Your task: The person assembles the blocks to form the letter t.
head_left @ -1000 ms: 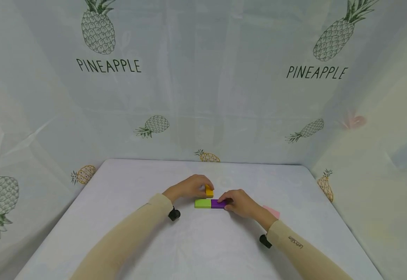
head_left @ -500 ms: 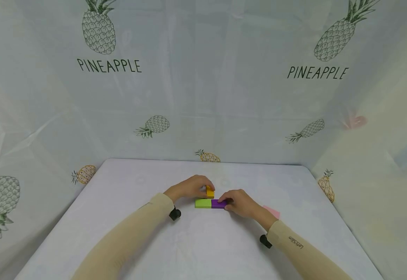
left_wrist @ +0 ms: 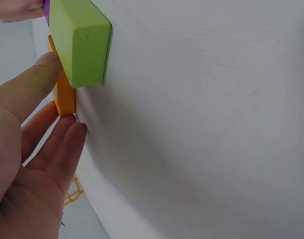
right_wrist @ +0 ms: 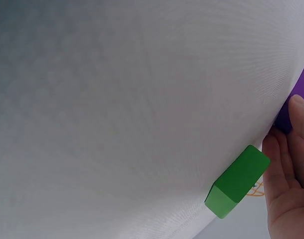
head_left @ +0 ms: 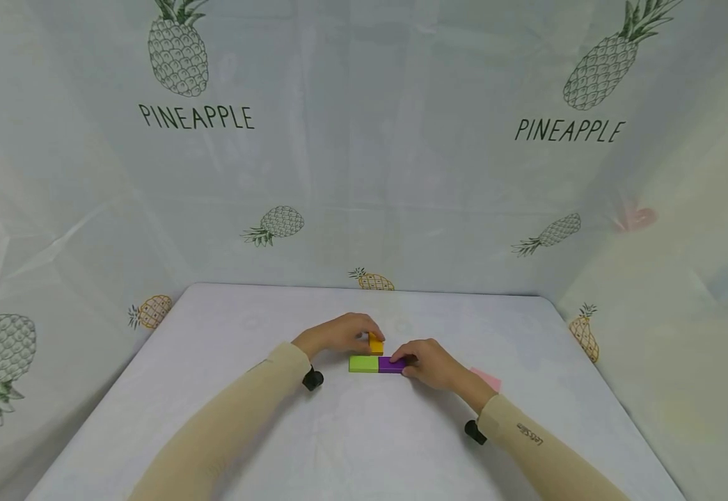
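A lime green block and a purple block lie end to end on the white table. Just behind this row is an orange-yellow block, pinched by my left hand. In the left wrist view, its thumb lies on one face of the orange block while the fingertips meet its far end; the lime block partly hides it. My right hand grips the right end of the purple block, thumb in front in the right wrist view, where its fingers cover part of the purple block.
A pink flat-looking piece lies behind the right wrist, partly covered by it. The right wrist view shows a darker green block on the table, near the right hand. A pineapple-print cloth hangs behind the table.
Over the last second my left hand and the orange block have shifted very slightly right and toward the row. My right hand and the row of blocks look unchanged.
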The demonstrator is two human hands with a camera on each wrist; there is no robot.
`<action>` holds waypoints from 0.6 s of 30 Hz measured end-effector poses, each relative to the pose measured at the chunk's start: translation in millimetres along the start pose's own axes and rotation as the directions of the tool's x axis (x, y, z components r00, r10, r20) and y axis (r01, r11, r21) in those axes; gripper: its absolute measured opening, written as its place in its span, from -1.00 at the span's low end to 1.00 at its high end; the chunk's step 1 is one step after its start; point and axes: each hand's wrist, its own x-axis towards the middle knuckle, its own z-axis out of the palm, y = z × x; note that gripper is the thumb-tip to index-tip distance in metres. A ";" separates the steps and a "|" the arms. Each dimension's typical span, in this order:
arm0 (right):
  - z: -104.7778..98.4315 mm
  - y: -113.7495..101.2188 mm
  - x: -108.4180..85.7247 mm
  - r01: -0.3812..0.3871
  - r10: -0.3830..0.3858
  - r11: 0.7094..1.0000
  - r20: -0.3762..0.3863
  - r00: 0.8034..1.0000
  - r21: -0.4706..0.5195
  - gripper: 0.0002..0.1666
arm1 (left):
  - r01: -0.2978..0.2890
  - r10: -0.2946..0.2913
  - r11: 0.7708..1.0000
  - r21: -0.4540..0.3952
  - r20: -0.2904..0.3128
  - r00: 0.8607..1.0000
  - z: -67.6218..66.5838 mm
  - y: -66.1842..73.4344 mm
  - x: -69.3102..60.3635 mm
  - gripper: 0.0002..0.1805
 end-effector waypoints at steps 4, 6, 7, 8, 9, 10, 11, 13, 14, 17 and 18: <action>-0.6 1.4 -0.3 0.018 -0.018 1.000 -0.002 1.000 -0.001 -0.69 | -0.011 0.011 1.000 -0.008 -0.006 1.000 0.0 0.3 0.4 -0.68; -1.1 0.9 -0.8 0.024 -0.024 1.000 -0.001 1.000 0.002 -0.69 | -0.009 0.009 1.000 -0.013 -0.010 1.000 0.7 0.4 0.9 -0.69; -1.3 0.6 -0.9 0.025 -0.025 1.000 -0.002 1.000 0.003 -0.69 | -0.006 0.006 1.000 -0.015 -0.011 1.000 1.1 0.5 1.2 -0.69; -1.3 0.5 -0.9 0.024 -0.024 1.000 -0.002 1.000 0.003 -0.69 | -0.003 0.003 1.000 -0.015 -0.011 1.000 1.5 0.4 1.6 -0.69; -1.3 0.2 -0.9 0.023 -0.023 1.000 -0.002 1.000 0.003 -0.69 | 0.000 0.000 1.000 -0.016 -0.013 1.000 1.9 0.1 1.8 -0.69; -1.4 -0.4 -0.8 0.020 -0.020 1.000 -0.002 1.000 0.002 -0.69 | 0.002 -0.002 1.000 -0.019 -0.015 1.000 2.2 0.2 1.9 -0.69; -1.4 -1.1 -0.7 0.017 -0.017 1.000 -0.001 1.000 0.002 -0.69 | 0.005 -0.005 1.000 -0.019 -0.015 1.000 2.7 -0.3 2.3 -0.69; -1.4 -1.2 -0.4 0.011 -0.011 1.000 -0.001 1.000 0.002 -0.69 | 0.008 -0.008 1.000 -0.019 -0.014 1.000 3.0 -0.6 2.5 -0.69; -1.3 -1.3 -0.2 0.008 -0.008 1.000 0.000 1.000 0.003 -0.69 | 0.007 -0.007 1.000 -0.023 -0.014 1.000 3.0 -0.6 2.4 -0.69; -1.2 -1.7 0.1 -0.002 0.002 1.000 0.001 1.000 0.007 -0.69 | 0.010 -0.010 1.000 -0.027 -0.015 1.000 3.2 -0.2 1.9 -0.69; -1.1 -1.8 0.1 -0.006 0.006 1.000 0.001 1.000 0.008 -0.69 | 0.011 -0.011 1.000 -0.028 -0.014 1.000 3.1 0.5 1.4 -0.69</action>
